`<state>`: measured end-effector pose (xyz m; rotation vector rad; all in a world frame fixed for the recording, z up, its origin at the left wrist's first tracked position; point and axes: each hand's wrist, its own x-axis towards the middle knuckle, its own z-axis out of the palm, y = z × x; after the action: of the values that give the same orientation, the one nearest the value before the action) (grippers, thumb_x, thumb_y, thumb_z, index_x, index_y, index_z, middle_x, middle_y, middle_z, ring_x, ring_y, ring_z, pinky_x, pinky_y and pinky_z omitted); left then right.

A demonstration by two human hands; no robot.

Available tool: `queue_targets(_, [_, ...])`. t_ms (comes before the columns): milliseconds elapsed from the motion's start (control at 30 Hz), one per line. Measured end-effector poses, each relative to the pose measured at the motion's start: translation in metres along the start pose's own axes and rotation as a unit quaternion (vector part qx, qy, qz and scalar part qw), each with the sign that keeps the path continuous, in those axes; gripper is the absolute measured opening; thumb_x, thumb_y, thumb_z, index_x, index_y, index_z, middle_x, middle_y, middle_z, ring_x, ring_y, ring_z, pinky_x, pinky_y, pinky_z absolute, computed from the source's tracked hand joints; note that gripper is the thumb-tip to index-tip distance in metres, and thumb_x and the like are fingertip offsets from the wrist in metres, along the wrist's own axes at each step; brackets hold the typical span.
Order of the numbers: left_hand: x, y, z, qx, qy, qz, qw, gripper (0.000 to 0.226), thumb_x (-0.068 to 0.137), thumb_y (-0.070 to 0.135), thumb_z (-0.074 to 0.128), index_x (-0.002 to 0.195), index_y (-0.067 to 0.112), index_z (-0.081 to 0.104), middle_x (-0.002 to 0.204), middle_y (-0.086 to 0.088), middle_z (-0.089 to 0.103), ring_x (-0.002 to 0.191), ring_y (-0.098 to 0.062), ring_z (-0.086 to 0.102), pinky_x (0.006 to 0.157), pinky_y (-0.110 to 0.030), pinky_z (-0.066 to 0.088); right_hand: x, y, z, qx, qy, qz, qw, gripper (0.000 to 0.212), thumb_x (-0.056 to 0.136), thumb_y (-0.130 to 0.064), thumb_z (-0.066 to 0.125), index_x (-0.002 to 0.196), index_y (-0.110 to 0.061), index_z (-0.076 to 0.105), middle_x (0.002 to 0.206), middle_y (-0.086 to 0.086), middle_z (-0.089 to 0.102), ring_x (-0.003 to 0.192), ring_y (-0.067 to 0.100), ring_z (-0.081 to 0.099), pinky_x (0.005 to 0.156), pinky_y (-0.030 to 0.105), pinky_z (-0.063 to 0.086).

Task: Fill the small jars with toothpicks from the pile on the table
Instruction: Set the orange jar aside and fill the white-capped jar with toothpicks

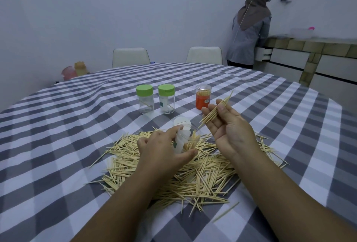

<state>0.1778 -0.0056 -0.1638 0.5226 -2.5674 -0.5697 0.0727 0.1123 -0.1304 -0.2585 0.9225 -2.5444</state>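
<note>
A wide pile of toothpicks (193,172) lies on the checked tablecloth in front of me. My left hand (164,149) grips a clear small jar (185,139), tilted over the pile, with some toothpicks inside it. Its white lid (181,121) rests just behind the jar. My right hand (228,126) is raised to the right of the jar and pinches a bundle of toothpicks (216,109) that slants down toward the jar's mouth. Further back stand two clear jars with green lids (144,101) (166,101), nearly empty, each holding a toothpick or two.
An orange-labelled clear tub of toothpicks (203,96) stands right of the green-lidded jars. Two white chairs (131,56) are at the table's far edge. A person (249,29) stands at a counter (309,48) in the back right. Plastic containers (74,71) sit at the far left.
</note>
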Motion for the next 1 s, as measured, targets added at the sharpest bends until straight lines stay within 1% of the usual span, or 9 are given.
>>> queue_targets(133, [-0.001,-0.001,0.000,0.003,0.000,0.003,1.000,0.076,0.075,0.069,0.058,0.142,0.042,0.033,0.135,0.008,0.047,0.129,-0.010,0.030,0.088,-0.029,0.011,-0.002,-0.002,0.002,0.010,-0.006,-0.023,1.000,0.011,0.093,-0.005,0.051,0.096,-0.007,0.062,0.074,0.007,0.071,0.073,0.020,0.072,0.078,0.035,0.058])
queue_targets(267, [-0.001,0.000,0.000,0.002,0.006,0.006,1.000,0.075,0.075,0.069,0.058,0.141,0.042,0.035,0.134,0.010,0.048,0.128,-0.008,0.031,0.089,-0.028,0.011,-0.005,-0.001,0.005,-0.003,-0.031,-0.023,0.999,0.012,0.094,-0.005,0.049,0.095,-0.007,0.061,0.074,0.007,0.071,0.074,0.019,0.072,0.075,0.033,0.058])
queue_targets(400, [-0.002,0.001,-0.001,0.000,0.014,0.016,1.000,0.074,0.075,0.067,0.059,0.140,0.042,0.035,0.129,0.013,0.050,0.126,-0.006,0.032,0.089,-0.029,0.012,-0.010,0.006,0.007,-0.098,-0.085,-0.026,0.991,0.014,0.094,-0.005,0.048,0.097,-0.007,0.062,0.084,0.010,0.070,0.083,0.020,0.071,0.077,0.027,0.058])
queue_targets(500, [-0.002,0.003,-0.002,-0.002,0.015,0.014,1.000,0.073,0.075,0.067,0.059,0.140,0.042,0.036,0.128,0.014,0.050,0.125,-0.007,0.033,0.089,-0.029,0.012,-0.013,0.012,0.004,-0.226,-0.102,-0.064,0.967,0.015,0.093,-0.011,0.052,0.092,-0.015,0.067,0.092,0.005,0.072,0.099,0.018,0.066,0.091,0.030,0.050])
queue_targets(533, [-0.002,0.003,-0.002,-0.003,0.015,0.013,1.000,0.072,0.075,0.066,0.059,0.139,0.042,0.036,0.128,0.014,0.050,0.125,-0.007,0.033,0.089,-0.029,0.013,-0.013,0.013,0.003,-0.271,-0.104,-0.073,0.954,0.015,0.093,-0.014,0.054,0.091,-0.019,0.068,0.094,0.002,0.073,0.102,0.013,0.065,0.091,0.026,0.047])
queue_targets(633, [-0.003,0.004,-0.003,-0.009,0.017,0.015,1.000,0.066,0.076,0.065,0.060,0.135,0.044,0.040,0.115,0.018,0.049,0.123,-0.007,0.035,0.088,-0.030,0.013,-0.014,0.015,0.003,-0.329,-0.118,-0.057,0.935,0.013,0.094,-0.017,0.054,0.098,-0.019,0.066,0.096,-0.003,0.074,0.091,-0.002,0.066,0.069,0.009,0.047])
queue_targets(733, [-0.003,0.005,-0.005,-0.017,0.019,0.010,1.000,0.059,0.075,0.064,0.061,0.129,0.043,0.045,0.103,0.021,0.044,0.119,-0.006,0.037,0.086,-0.029,0.012,-0.016,0.019,0.004,-0.340,-0.132,-0.030,0.931,0.014,0.094,-0.015,0.052,0.101,-0.016,0.065,0.099,-0.003,0.073,0.085,0.002,0.068,0.067,0.015,0.052])
queue_targets(833, [-0.003,0.006,-0.006,-0.020,0.019,0.005,1.000,0.057,0.077,0.061,0.061,0.128,0.042,0.046,0.093,0.023,0.038,0.118,-0.007,0.037,0.086,-0.029,0.013,-0.018,0.022,0.004,-0.355,-0.136,-0.015,0.925,0.018,0.096,-0.015,0.049,0.106,-0.017,0.065,0.104,-0.006,0.072,0.089,-0.001,0.067,0.068,0.016,0.052])
queue_targets(1000, [-0.002,0.003,-0.004,-0.006,0.012,-0.006,1.000,0.069,0.076,0.065,0.059,0.137,0.041,0.039,0.122,0.011,0.052,0.125,-0.009,0.034,0.091,-0.031,0.014,-0.015,0.020,0.003,-0.385,-0.133,-0.003,0.913,0.023,0.099,-0.024,0.045,0.114,-0.025,0.062,0.109,-0.009,0.070,0.109,0.006,0.061,0.087,0.028,0.051])
